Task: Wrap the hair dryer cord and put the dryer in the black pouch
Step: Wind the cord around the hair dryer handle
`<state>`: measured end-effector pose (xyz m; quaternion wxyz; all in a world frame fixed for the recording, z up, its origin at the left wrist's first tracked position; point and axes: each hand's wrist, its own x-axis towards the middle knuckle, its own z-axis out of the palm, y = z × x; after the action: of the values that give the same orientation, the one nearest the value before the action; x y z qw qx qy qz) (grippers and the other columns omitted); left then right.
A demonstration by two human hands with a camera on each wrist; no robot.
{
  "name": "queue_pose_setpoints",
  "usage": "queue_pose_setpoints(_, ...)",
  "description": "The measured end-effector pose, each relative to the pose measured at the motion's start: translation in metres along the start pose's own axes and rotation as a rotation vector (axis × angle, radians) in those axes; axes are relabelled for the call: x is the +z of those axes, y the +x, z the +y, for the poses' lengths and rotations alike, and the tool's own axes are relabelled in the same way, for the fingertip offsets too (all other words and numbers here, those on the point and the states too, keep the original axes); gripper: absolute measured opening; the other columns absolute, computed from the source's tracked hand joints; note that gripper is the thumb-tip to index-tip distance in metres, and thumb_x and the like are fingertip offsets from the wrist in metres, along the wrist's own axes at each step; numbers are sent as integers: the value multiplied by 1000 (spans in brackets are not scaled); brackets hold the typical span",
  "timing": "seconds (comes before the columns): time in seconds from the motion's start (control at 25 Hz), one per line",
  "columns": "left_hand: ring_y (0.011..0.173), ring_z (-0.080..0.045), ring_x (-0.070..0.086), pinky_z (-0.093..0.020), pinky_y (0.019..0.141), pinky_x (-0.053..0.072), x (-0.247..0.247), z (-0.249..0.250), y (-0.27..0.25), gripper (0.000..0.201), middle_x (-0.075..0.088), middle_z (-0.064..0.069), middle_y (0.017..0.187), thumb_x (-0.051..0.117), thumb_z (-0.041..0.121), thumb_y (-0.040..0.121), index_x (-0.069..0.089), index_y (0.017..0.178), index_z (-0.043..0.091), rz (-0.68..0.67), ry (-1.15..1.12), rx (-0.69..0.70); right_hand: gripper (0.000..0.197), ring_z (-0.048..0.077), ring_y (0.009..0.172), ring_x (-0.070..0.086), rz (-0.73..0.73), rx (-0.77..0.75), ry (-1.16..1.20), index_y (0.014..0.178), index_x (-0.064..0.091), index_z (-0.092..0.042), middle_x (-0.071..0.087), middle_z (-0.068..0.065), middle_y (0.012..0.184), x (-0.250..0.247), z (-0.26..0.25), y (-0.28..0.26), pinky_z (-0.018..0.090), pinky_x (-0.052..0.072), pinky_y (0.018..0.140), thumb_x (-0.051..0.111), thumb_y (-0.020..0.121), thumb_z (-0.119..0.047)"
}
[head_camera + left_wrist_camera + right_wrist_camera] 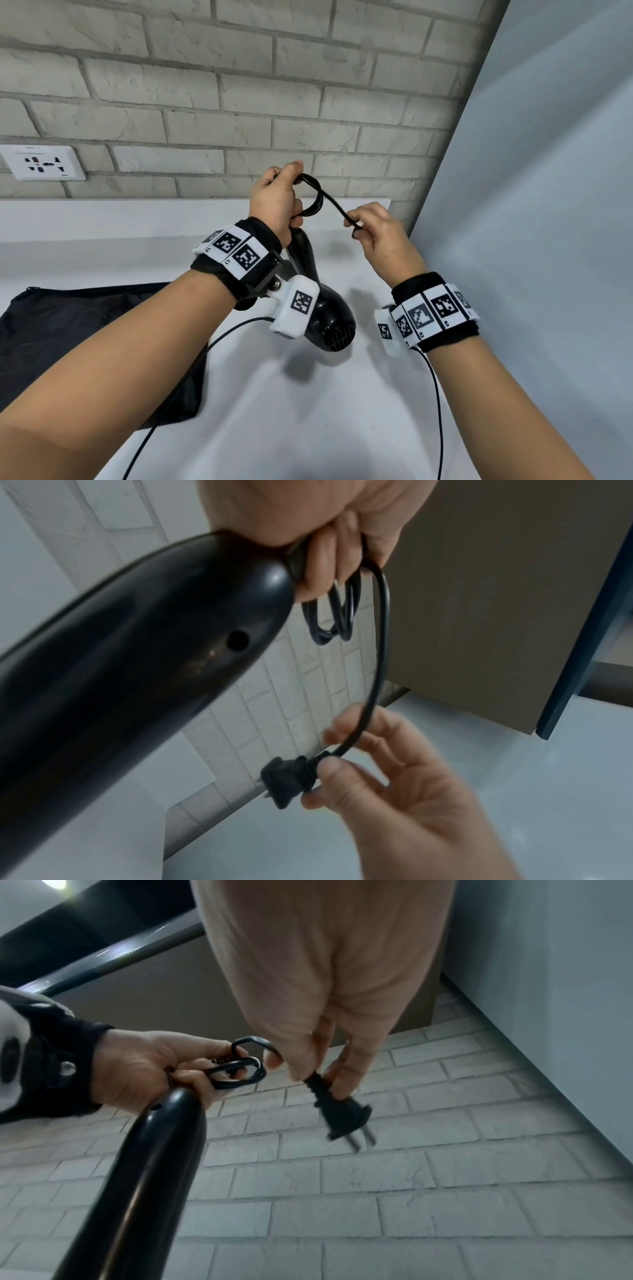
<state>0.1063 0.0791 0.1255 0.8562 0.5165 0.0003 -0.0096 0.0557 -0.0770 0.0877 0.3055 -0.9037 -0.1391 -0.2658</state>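
Observation:
My left hand (275,198) grips the handle end of the black hair dryer (323,315) together with several loops of its black cord (313,198), held up above the white counter. The dryer (137,656) hangs handle up, its rear grille toward me. The cord loops (337,615) stick out from under the left hand's fingers (322,569). My right hand (373,229) pinches the cord just behind the plug (286,779), a short taut stretch away from the loops. The plug (344,1115) points its two prongs at the brick wall. The black pouch (72,346) lies flat on the counter at the left.
A white wall socket (42,162) sits in the grey brick wall at the left. A pale blue side wall (548,205) closes off the right. Thin black wristband cables (438,411) trail over the white counter (308,428) near me.

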Motion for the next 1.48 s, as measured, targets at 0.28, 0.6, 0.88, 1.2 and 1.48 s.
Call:
queue_pose_setpoints(0.28,27,-6,18,-11,38,14,2,-15,-2,30,33,13,31,54,26,90,38,66,19,-18,28,-17,16,-6,71,58,388,-38,353,82,64,-3,48,-12,79,1,-30,9,14,52,68,56,77,10)
queue_pose_setpoints(0.6,30,-9,23,-12,39,17,11,-19,-2,35,33,8,39,58,29,89,40,60,19,-40,59,5,12,-4,72,55,468,-125,375,82,66,1,46,-13,79,10,-35,2,13,52,72,57,77,8)
queue_pose_setpoints(0.88,28,-8,27,-14,38,19,14,-22,-3,36,38,-2,57,59,31,87,40,58,20,-46,156,9,9,3,66,41,399,-160,133,71,57,3,45,-1,74,24,-25,-1,4,40,67,52,78,1)
queue_pose_setpoints(1.2,32,-10,30,-16,36,18,16,-22,-17,37,43,3,44,59,30,88,41,57,19,-136,254,-12,15,15,74,47,310,-118,-46,85,54,-3,55,14,81,41,-11,-7,22,43,69,45,76,-11)
queue_pose_setpoints(1.48,30,-5,21,-14,36,13,11,-15,-20,26,31,12,34,51,35,91,46,70,21,-284,263,-178,65,8,116,49,72,91,430,133,30,-15,54,6,126,29,-3,3,17,37,102,49,71,-8)
